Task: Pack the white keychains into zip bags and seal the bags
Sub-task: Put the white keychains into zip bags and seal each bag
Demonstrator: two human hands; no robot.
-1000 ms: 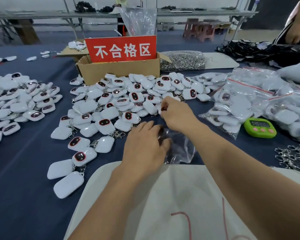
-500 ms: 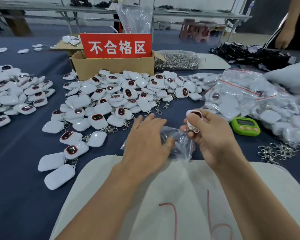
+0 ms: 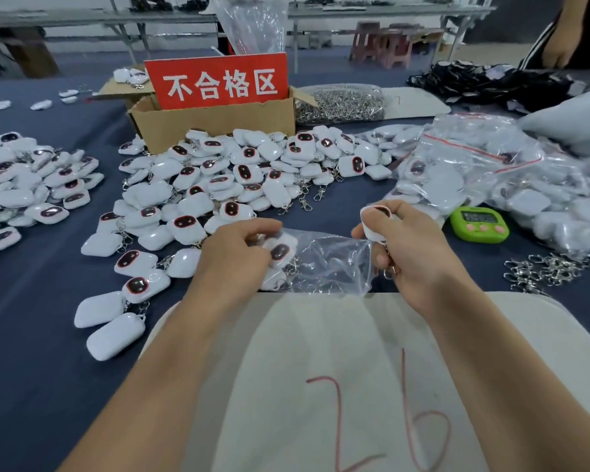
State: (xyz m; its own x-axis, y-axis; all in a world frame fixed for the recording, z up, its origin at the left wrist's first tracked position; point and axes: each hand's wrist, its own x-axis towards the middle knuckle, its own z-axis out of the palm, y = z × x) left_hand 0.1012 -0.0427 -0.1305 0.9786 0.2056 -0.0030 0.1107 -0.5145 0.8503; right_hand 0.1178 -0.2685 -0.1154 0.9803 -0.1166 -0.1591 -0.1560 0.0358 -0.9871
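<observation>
Left hand (image 3: 239,257) grips zip bag (image 3: 331,264) — keychains (image 3: 280,251) inside; right hand (image 3: 416,250) pinches keychain (image 3: 372,216).

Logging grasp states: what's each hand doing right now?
Left hand: gripping the clear bag.
Right hand: holding a white keychain, pinching the bag's edge.

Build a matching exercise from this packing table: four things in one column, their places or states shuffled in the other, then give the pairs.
Things
1. green timer
2. red sign
3. clear zip bag
4. white keychain

Places or states
a. spread between the left hand and the right hand
b. stands in the cardboard box
c. gripped in the right hand alone
d. lies on the blue cloth, right of the right hand

Pairs: 1-d, 2-b, 3-a, 4-c
</observation>
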